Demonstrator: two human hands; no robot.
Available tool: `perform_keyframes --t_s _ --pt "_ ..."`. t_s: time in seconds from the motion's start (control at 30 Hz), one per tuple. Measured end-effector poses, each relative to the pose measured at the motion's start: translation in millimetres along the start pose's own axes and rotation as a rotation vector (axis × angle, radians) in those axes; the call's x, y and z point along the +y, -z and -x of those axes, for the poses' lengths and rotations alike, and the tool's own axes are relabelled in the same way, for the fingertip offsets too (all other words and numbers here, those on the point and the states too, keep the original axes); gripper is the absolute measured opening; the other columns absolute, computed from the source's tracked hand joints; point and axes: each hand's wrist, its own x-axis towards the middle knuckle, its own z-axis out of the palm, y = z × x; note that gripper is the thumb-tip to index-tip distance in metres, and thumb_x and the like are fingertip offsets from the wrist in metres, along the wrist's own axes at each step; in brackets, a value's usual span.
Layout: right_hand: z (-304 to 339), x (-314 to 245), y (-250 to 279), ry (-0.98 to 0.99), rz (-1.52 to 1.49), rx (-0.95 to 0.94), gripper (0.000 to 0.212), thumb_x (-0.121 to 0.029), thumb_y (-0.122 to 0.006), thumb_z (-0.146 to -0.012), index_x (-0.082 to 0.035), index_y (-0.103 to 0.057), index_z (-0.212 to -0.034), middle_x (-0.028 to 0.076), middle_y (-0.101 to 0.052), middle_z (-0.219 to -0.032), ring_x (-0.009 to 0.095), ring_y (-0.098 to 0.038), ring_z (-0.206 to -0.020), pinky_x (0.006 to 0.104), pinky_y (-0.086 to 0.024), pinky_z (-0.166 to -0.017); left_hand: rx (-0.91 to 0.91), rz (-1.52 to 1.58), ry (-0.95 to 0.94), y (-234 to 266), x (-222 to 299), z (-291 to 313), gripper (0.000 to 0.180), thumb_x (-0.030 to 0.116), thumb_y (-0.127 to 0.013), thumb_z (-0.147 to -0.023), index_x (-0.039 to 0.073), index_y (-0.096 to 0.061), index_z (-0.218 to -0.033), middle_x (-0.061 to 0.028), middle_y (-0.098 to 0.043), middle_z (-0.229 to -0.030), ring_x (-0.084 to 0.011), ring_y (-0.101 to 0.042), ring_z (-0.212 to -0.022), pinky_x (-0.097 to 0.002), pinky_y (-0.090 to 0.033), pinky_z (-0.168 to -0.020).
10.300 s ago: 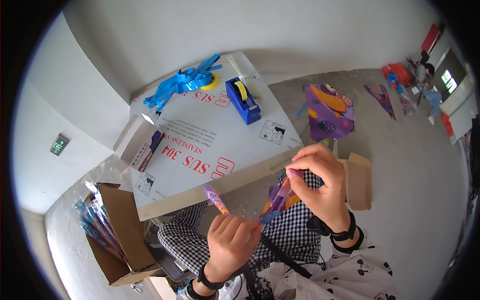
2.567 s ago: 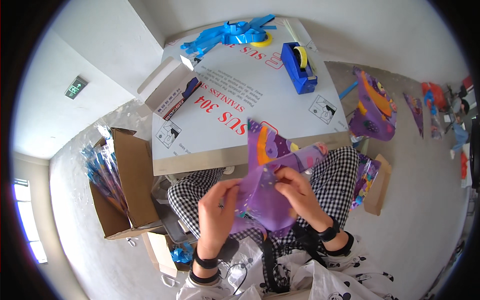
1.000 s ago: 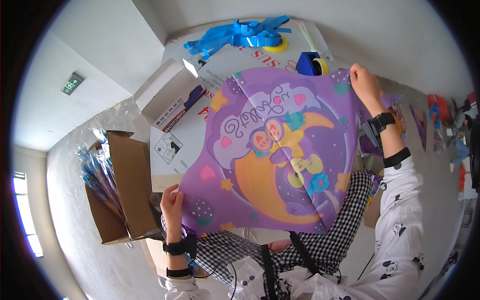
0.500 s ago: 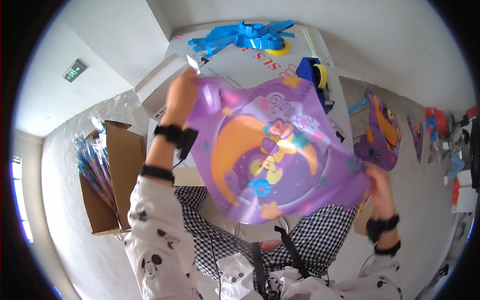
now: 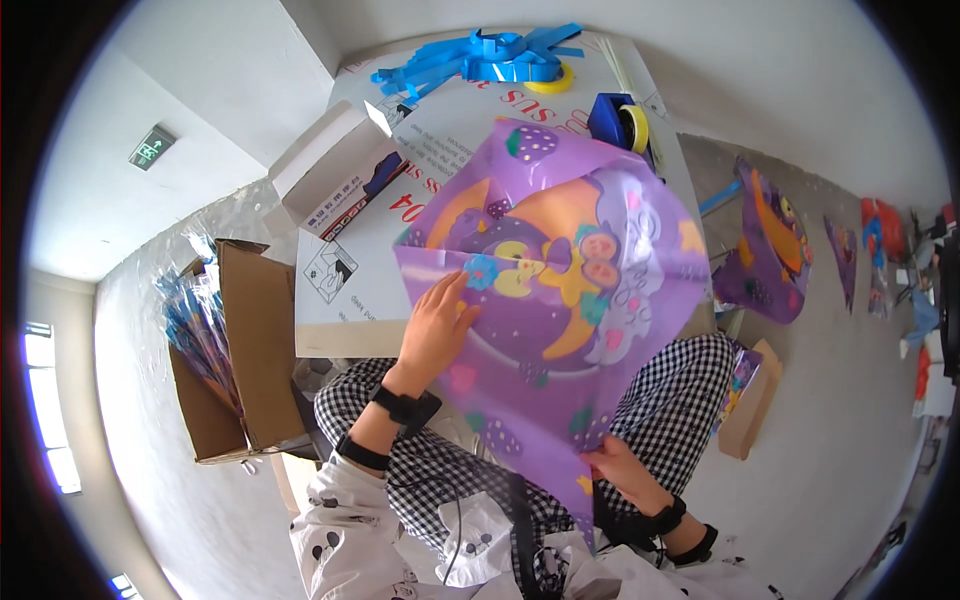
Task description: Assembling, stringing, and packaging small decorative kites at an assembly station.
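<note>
cardboard box (image 5: 265, 345), left of the left hand (image 5: 432, 328): holds wrapped items (image 5: 198, 335). left hand: fingers extended, laid on the purple printed sheet (image 5: 560, 285). sheet: extends right of and beyond this hand, down to the right hand (image 5: 622, 468). tape dispenser (image 5: 608, 122): on the worktop (image 5: 378, 305), well beyond the right hand. right hand: pinches the sheet's lower edge.

Red txt (image 5: 530, 104) on tbl (image 5: 345, 338), box print (image 5: 338, 203), grn wall sign (image 5: 151, 148)

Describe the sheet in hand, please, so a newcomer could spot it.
Start at the grey table. Hiding part of its near edge is a purple sheet with an orange moon. Unlike the darker sheet farther right, this one touches the left hand and right hand.
</note>
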Motion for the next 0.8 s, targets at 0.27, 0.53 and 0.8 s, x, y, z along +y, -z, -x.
perform_keyframes --t_s 0.27,0.53,0.8 --pt "22.1 -93.7 13.2 0.458 1.229 0.395 0.025 -0.021 -0.066 -0.087 -0.002 -0.054 -0.098 0.01 -0.063 -0.069 0.027 -0.064 -0.059 0.0375 -0.049 -0.053 -0.142 -0.207 -0.154 -0.8 17.2 49.9 0.062 0.025 -0.072 -0.077 0.009 -0.05 -0.133 -0.0138 -0.044 -0.141 -0.0336 -0.035 -0.135 -0.0482 -0.03 -0.111" --pt "-87.5 -120.6 15.2 0.761 1.514 0.495 0.097 -0.03 -0.083 -0.067 -0.008 -0.03 -0.145 0.02 -0.028 -0.149 0.037 -0.029 -0.138 0.0535 -0.034 -0.106 -0.59 -0.247 -0.478 -76.4 42.9 124.5 0.063 0.035 -0.072 -0.074 0.011 -0.054 -0.129 -0.0121 -0.045 -0.141 -0.0331 -0.035 -0.135 -0.0509 -0.028 -0.11" --pt "-91.4 -88.7 14.2 0.728 1.448 0.327 0.091 -0.029 -0.079 -0.073 -0.008 -0.029 -0.146 0.018 -0.026 -0.151 0.033 -0.023 -0.142 0.0582 -0.028 -0.108 -0.39 0.509 0.094 -28.3 63.5 59.8 0.019 0.013 -0.061 -0.084 0.004 -0.064 -0.101 -0.0152 -0.062 -0.083 -0.0321 -0.062 -0.078 -0.0396 -0.052 -0.066"
